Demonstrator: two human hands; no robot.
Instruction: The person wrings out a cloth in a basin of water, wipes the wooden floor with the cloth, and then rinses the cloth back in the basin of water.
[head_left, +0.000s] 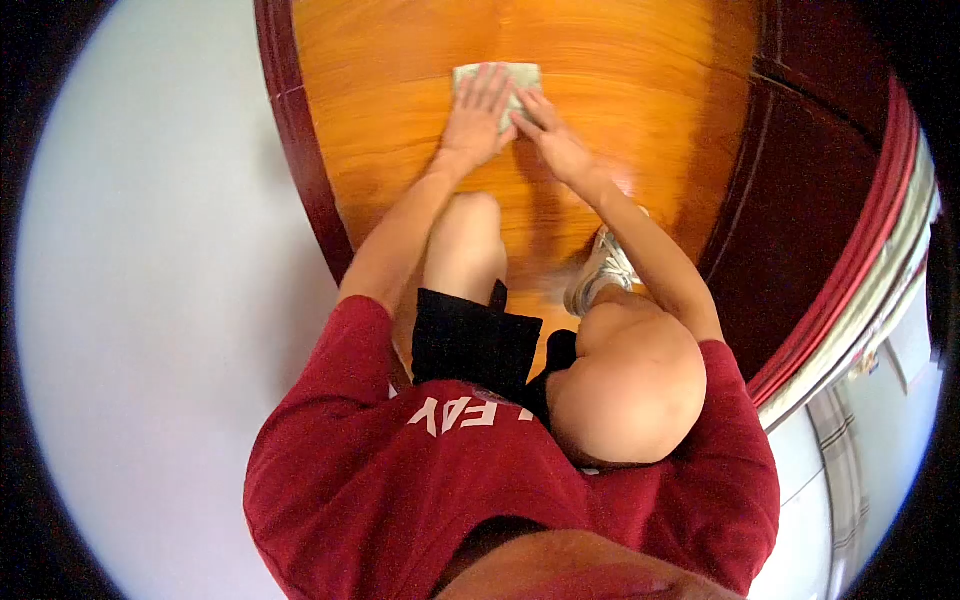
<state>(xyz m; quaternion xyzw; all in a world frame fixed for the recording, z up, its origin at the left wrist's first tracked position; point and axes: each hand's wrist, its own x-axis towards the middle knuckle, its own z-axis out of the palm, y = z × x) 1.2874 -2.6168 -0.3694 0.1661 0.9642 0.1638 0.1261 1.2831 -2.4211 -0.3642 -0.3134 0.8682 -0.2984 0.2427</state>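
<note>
A folded pale green cloth (524, 74) lies on the glossy orange-brown wooden floor (400, 60). My left hand (480, 112) rests flat on top of it, fingers stretched out and pointing away from me, covering much of the cloth's left side. My right hand (550, 135) is beside it, with fingers extended and apart; their tips touch the cloth's right and lower part. Both palms face down and neither hand wraps round the cloth. The cloth's middle is partly hidden under my fingers.
My bent knees and a light sneaker (608, 262) are close below my hands. A pale wall (150, 250) with a dark red baseboard (300, 130) runs along the left. On the right stands dark brown furniture (800, 210), with red and pale layered fabric (850, 290) beside it.
</note>
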